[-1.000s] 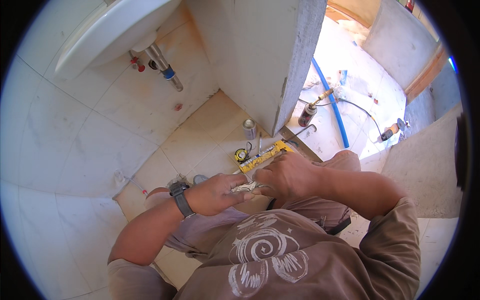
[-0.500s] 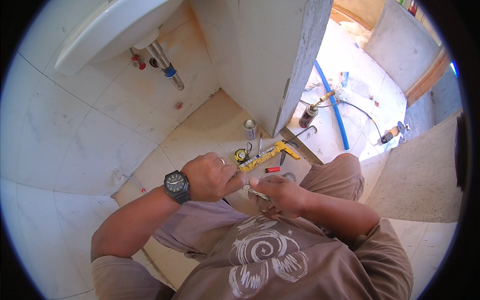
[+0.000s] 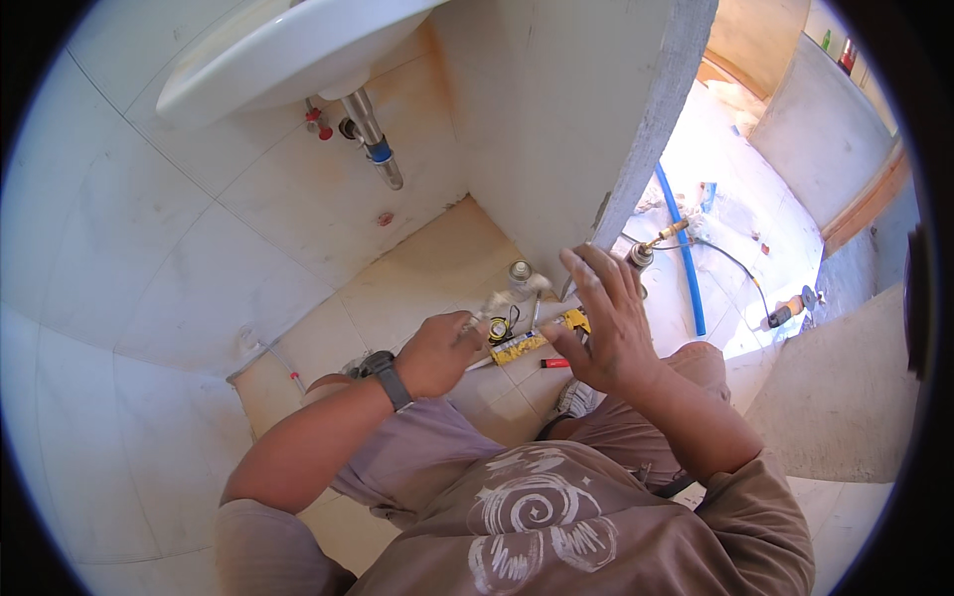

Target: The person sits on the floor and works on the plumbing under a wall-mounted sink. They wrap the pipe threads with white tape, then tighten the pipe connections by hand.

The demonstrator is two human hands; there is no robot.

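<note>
My left hand [image 3: 440, 355], with a black watch [image 3: 386, 379] on its wrist, is raised over the floor with its fingers curled. A pale, motion-smeared thing [image 3: 489, 308] shows at its fingertips; its kind cannot be made out. To the right, my right hand [image 3: 614, 333] is held up with its fingers apart and nothing visibly gripped. Below and between the hands lie a yellow caulking gun [image 3: 516, 349], a yellow tape measure [image 3: 499, 328] and a small red object [image 3: 555, 364]. A spray can [image 3: 520, 272] stands just beyond. My right hand partly covers the caulking gun.
A white washbasin [image 3: 268, 70] with a metal drain pipe [image 3: 373, 139] and a red-handled valve [image 3: 320, 124] hangs at the upper left. Beyond the wall's edge are a gas torch [image 3: 642, 256], a blue pipe [image 3: 686, 263] and a corded power tool [image 3: 788, 312]. A hose [image 3: 283, 363] leaves the left wall.
My hands, close together before, have moved apart. My right hand has risen and spread its fingers. The whole view has shifted, with the room now farther right and lower.
</note>
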